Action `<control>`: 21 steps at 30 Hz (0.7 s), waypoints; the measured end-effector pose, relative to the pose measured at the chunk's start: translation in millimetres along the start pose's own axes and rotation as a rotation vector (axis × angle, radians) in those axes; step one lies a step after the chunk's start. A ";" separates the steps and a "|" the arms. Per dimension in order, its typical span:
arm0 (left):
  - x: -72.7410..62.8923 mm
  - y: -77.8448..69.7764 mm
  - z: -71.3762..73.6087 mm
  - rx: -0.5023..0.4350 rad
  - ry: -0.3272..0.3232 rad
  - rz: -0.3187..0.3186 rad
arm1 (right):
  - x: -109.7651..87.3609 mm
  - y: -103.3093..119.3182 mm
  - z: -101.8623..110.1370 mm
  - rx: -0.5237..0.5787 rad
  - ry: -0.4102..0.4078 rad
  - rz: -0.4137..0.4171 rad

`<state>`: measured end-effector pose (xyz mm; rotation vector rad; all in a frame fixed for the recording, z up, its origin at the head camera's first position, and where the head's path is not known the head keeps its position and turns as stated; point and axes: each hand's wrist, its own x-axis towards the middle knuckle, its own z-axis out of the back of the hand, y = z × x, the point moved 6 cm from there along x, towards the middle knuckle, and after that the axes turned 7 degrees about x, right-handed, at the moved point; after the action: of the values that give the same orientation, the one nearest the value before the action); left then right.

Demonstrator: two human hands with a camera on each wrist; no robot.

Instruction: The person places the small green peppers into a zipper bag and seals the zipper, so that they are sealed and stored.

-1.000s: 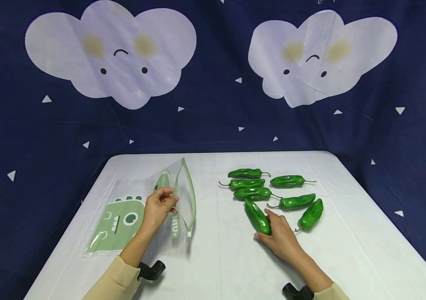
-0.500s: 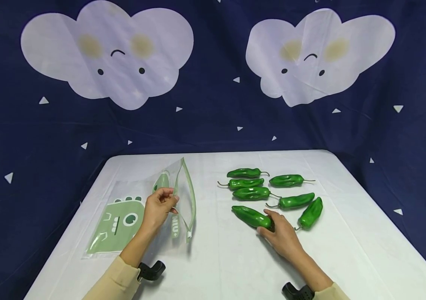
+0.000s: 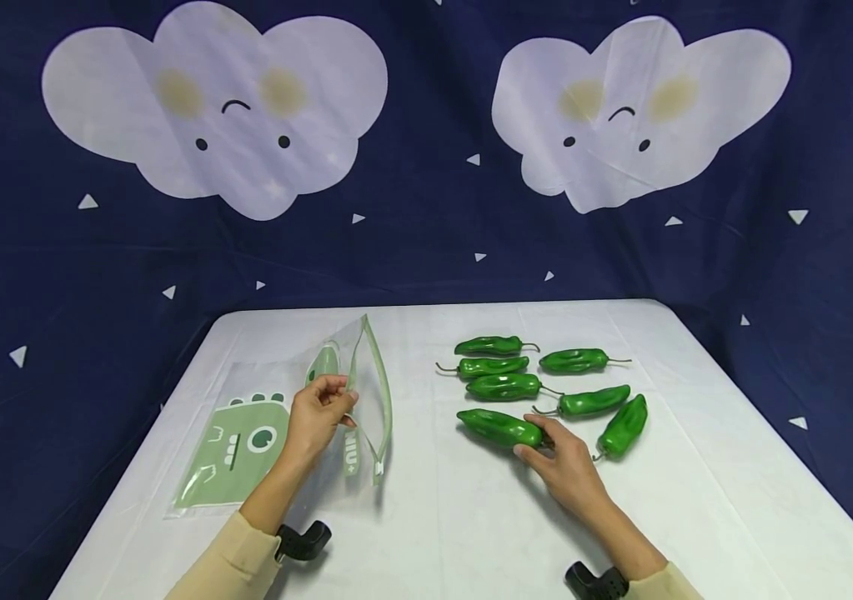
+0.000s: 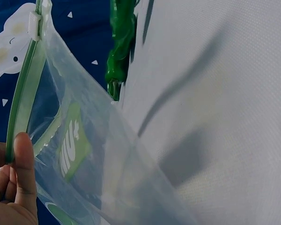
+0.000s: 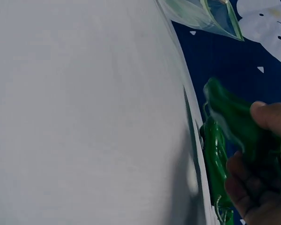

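My left hand (image 3: pixel 318 414) pinches the rim of a clear zip bag (image 3: pixel 237 450) printed with green cartoon shapes. The bag's green-edged mouth (image 3: pixel 383 383) gapes toward the right, its white slider (image 4: pixel 34 26) at one end in the left wrist view. With thumb and fingers my right hand (image 3: pixel 563 462) grips a green chili pepper (image 3: pixel 497 427) by its stem end, the tip pointing left toward the bag. In the right wrist view this held pepper (image 5: pixel 229 112) overlaps another pepper (image 5: pixel 215 159) behind it.
Several more green peppers lie behind and right of my right hand, among them one pepper (image 3: pixel 503 387) just beyond the held one and a slanted pepper (image 3: pixel 623 427) at the right. A white cloth (image 3: pixel 441 533) covers the table. Behind it hangs a dark blue cloud-print curtain (image 3: pixel 426 250).
The pepper in my right hand has swung from a steep slant to nearly level, its tip now pointing left. My left hand and the bag have stayed in place.
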<state>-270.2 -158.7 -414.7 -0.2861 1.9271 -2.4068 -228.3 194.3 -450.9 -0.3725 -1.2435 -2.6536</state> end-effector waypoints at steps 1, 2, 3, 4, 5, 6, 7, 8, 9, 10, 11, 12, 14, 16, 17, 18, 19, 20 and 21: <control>-0.1 -0.1 0.2 0.000 -0.001 0.000 | 0.5 1.2 0.7 0.004 -0.005 0.008; -0.2 -0.4 0.2 -0.002 -0.001 0.001 | 1.2 2.3 1.2 0.010 -0.009 0.017; -0.3 -0.4 0.3 -0.002 0.000 0.002 | 1.8 3.2 1.6 0.017 -0.011 0.021; -0.3 -0.5 0.3 -0.002 0.001 0.003 | 2.4 4.1 1.9 0.021 -0.012 0.025; -0.3 -0.4 0.3 -0.001 0.004 0.005 | 3.1 5.0 2.1 0.026 -0.013 0.030; -0.3 -0.5 0.3 -0.001 0.006 0.006 | 4.0 6.0 2.2 0.034 -0.012 0.036; -0.5 -0.7 0.1 0.000 0.007 0.008 | 4.8 7.0 2.2 0.039 -0.012 0.042; -0.5 -0.9 -0.1 0.000 0.008 0.008 | 5.6 8.1 2.2 0.045 -0.012 0.046; -0.5 -0.9 -0.2 0.001 0.009 0.009 | 6.6 9.4 2.0 0.049 -0.012 0.052; -0.6 -1.1 -0.3 0.001 0.011 0.009 | 7.7 11.0 1.9 0.054 -0.013 0.061; -0.7 -1.2 -0.2 0.002 0.012 0.009 | 8.8 12.6 1.6 0.058 -0.015 0.068; -0.8 -1.4 -0.2 0.003 0.012 0.009 | 10.0 14.3 1.2 0.064 -0.015 0.074; -1.1 -1.6 -0.2 0.004 0.012 0.011 | 12.6 17.6 -0.1 0.080 -0.012 0.076; -1.4 -1.9 -0.2 0.006 0.012 0.013 | 15.4 21.3 -2.4 0.097 -0.003 0.070; -1.6 -1.9 -0.2 0.007 0.012 0.014 | 16.9 23.6 -3.7 0.107 0.004 0.063; -1.7 -2.0 -0.3 0.005 0.013 0.015 | 18.4 26.0 -5.3 0.117 0.013 0.057; -1.9 -2.0 -0.4 0.003 0.013 0.015 | 19.8 28.7 -6.8 0.124 0.022 0.053; -2.0 -2.1 -0.6 0.002 0.015 0.015 | 21.3 31.9 -8.4 0.128 0.028 0.054; -2.1 -2.3 -0.7 0.001 0.016 0.013 | 22.8 35.1 -9.9 0.132 0.032 0.057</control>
<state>-268.1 -157.2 -412.9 -0.2544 1.9284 -2.4086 -241.8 163.1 -424.6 -0.3375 -1.3682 -2.5040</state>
